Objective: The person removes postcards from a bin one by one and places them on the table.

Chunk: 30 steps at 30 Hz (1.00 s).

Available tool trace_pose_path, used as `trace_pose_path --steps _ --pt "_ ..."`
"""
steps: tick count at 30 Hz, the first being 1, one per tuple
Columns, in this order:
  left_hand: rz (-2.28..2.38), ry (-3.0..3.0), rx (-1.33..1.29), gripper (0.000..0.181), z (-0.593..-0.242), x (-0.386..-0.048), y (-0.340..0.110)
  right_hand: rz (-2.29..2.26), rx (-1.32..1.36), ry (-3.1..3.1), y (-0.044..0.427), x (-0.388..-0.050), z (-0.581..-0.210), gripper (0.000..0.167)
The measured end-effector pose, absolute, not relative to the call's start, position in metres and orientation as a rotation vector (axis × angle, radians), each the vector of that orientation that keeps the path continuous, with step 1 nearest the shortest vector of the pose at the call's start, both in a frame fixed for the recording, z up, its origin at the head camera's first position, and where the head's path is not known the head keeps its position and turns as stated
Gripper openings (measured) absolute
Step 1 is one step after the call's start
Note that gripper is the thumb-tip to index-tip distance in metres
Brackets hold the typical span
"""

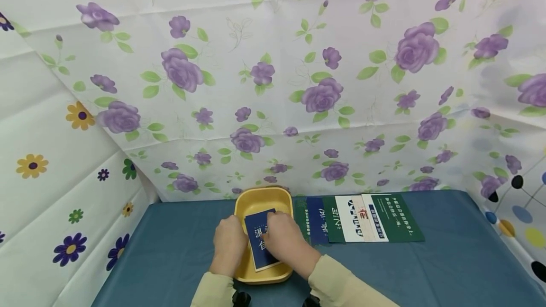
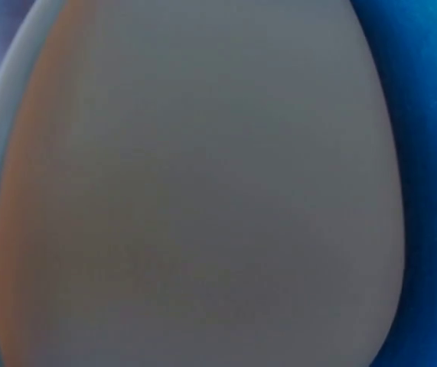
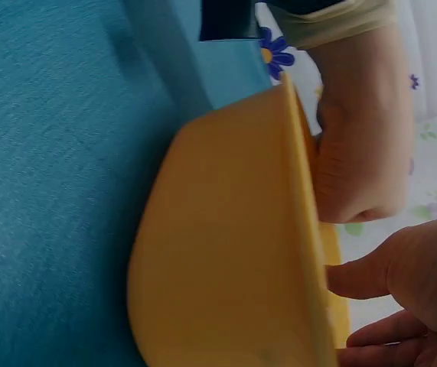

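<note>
A blue card point(image 1: 258, 250) with white lettering sits slightly askew within the outline of a yellow tub point(image 1: 264, 277); whether it touches the tub's floor cannot be told. A person's right hand point(image 1: 285, 238) reaches over the tub's right rim, thumb upon the card's face. Thumb and fingers stand apart in the right wrist view, but their tips are hidden behind the rim, so whether they pinch the card cannot be told. The left hand point(image 1: 229, 239), knuckles bent, is at the tub's left rim beside the card; its fingertips are out of sight, and what it grips, if anything, cannot be told.

Just right of the tub, overlapping cards form a row: a blue one point(image 1: 317, 224) near the tub, a white one point(image 1: 347, 221) with black lettering farther along, and a green one point(image 1: 403, 219) at the far end from the tub. Cream sleeves point(image 1: 347, 281) show in front of the tub. Beneath it spreads a blue tablecloth point(image 1: 183, 250); behind it hangs a white curtain point(image 1: 273, 27) printed with purple flowers.
</note>
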<state>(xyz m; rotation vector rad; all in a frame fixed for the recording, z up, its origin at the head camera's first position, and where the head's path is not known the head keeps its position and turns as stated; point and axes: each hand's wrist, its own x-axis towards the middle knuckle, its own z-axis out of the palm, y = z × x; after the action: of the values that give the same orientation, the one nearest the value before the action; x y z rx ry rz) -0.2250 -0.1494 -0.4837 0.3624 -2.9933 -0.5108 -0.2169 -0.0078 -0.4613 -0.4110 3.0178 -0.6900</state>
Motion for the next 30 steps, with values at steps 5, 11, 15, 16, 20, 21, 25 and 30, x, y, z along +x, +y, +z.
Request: trace_pose_path --steps 5,11,15,16,20,21,25,30 --pt "-0.518 -2.991 0.364 0.003 -0.482 -0.225 -0.15 -0.654 -0.433 3.025 -0.014 -0.218 -0.47 0.045" --pt "-0.521 -3.0 0.368 0.004 -0.482 -0.225 -0.15 -0.58 -0.413 3.032 -0.017 -0.219 -0.481 0.054" --pt "-0.534 -3.007 0.369 0.005 -0.482 -0.224 -0.15 -0.496 -0.359 3.005 -0.017 -0.22 -0.487 0.069" --pt "-0.54 -3.011 0.371 0.005 -0.482 -0.224 -0.15 -0.49 -0.344 2.997 -0.018 -0.219 -0.487 0.073" --pt "-0.556 -3.024 0.376 0.007 -0.481 -0.224 -0.149 -0.468 -0.308 2.985 -0.02 -0.218 -0.49 0.084" --pt "-0.558 -3.024 0.377 0.007 -0.481 -0.224 -0.149 -0.455 -0.307 2.991 -0.02 -0.218 -0.491 0.086" --pt "-0.553 -3.018 0.377 0.006 -0.482 -0.224 -0.149 -0.358 -0.323 3.021 -0.022 -0.216 -0.495 0.09" --pt "-0.542 -3.0 0.377 0.004 -0.483 -0.223 -0.149 -0.262 -0.343 3.028 -0.023 -0.215 -0.497 0.092"
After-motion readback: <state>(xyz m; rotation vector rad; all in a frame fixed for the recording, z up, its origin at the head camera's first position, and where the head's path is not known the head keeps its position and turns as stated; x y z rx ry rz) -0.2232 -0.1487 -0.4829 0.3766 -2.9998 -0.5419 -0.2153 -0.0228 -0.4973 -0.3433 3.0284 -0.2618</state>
